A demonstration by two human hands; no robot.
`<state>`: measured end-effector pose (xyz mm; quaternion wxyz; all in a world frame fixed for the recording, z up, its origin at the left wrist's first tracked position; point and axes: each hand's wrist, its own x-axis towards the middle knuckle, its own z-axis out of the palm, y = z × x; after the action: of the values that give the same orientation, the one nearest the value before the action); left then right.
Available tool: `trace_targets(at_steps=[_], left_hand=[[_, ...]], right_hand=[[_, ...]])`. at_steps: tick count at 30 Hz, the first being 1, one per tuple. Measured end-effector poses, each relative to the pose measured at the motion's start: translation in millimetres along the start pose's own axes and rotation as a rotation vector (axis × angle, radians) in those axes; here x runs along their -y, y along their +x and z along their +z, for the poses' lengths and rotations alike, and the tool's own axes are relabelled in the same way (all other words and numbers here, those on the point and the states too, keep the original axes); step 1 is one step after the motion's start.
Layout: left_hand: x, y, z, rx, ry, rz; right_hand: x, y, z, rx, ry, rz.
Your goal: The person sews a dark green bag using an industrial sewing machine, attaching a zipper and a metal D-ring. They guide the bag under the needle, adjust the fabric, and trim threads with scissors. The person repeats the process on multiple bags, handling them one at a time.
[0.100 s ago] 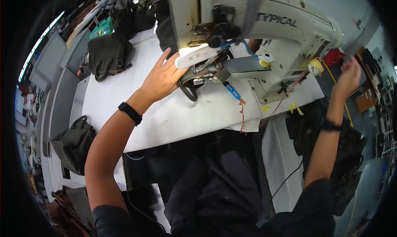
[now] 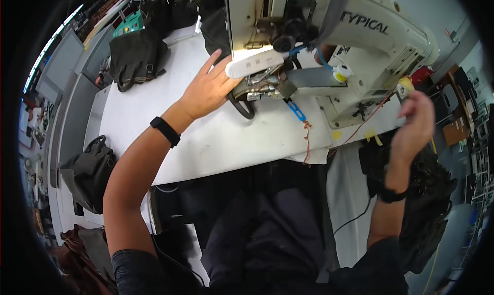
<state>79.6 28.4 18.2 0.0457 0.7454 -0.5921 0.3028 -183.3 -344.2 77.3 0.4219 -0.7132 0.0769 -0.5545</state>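
Note:
My left hand (image 2: 208,89) lies at the head of a pale sewing machine (image 2: 360,43), its fingers stretched out and apart. The fingertips are partly hidden behind a white lamp (image 2: 254,64) that shines by the needle area. They are against or close to a dark bag (image 2: 216,31), which the machine partly covers; a dark looped strap (image 2: 244,109) hangs below. Off to the right, my right hand (image 2: 416,125) is in the air near the thread-wound end of the machine. Its fingers are bent and smeared by motion, and whatever they may hold cannot be made out.
Finished-looking dark bags (image 2: 135,58) sit at the far left, with another bag (image 2: 90,171) nearer. A blue tool (image 2: 294,110) hangs on a twisted red cord over the white table (image 2: 221,151). Dark bags (image 2: 424,207) are heaped on the right, beside a yellow-capped bottle (image 2: 340,73) higher up.
My right hand has come inward and down, toward the machine. The left hand keeps its place at the machine head, while the whole view has shifted slightly.

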Motion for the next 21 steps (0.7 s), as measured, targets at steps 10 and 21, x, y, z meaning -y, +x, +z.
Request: trace_targets(at_steps=[10, 21], left_hand=[[11.3, -0.6, 27.1, -0.202, -0.067, -0.012], [63.8, -18.4, 75.4, 0.009, 0.234, -0.233]], right_hand=[[45.0, -73.4, 177.5, 0.831, 0.592, 0.844], [35.5, -107.6, 154.3, 0.771, -0.052, 0.373]])
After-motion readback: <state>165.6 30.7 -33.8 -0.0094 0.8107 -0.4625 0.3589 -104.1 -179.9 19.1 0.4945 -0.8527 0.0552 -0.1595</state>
